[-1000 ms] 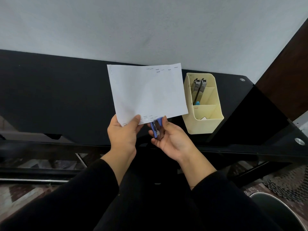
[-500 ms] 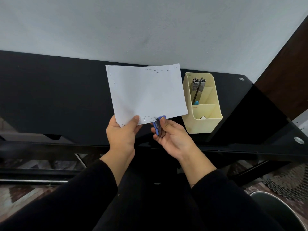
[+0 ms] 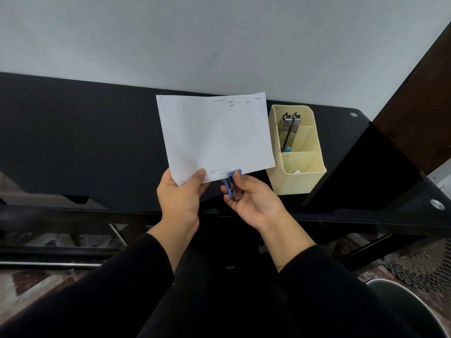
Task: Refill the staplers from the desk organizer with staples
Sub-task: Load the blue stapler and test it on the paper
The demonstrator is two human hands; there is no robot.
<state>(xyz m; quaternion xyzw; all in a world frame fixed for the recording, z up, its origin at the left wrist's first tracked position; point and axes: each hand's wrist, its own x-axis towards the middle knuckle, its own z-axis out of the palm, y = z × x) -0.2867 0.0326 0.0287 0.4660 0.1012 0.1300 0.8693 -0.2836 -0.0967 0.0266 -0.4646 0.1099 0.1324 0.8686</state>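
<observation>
Head view, only one. Left hand [image 3: 180,198] pinches the lower-left corner of a white rectangular paper sheet [image 3: 214,137], thumb on top, fingers behind. Sheet is held up over a black glossy desk [image 3: 73,142], tilted slightly, with rows of small staples along its lower edge and more near the top right corner. Right hand [image 3: 253,203] is wrapped around a small blue-and-metal stapler [image 3: 233,186], thumb pressed on its blue top; the stapler's nose sits over the paper's bottom edge, just right of the left thumb. Cannot tell if it is fully squeezed down. The two hands are close together but not touching. Both arms in black sleeves [image 3: 122,289].

Cream plastic desk organizer [image 3: 296,179] stands on the desk just right of the sheet, near the back wall. Its rear compartment holds a second, silver metal stapler [image 3: 289,128] standing upright, with a bit of light blue showing at its base. The front compartment has something small and white low inside, too small to identify. Round metal bin rim [image 3: 410,296] at bottom right, on the floor.
</observation>
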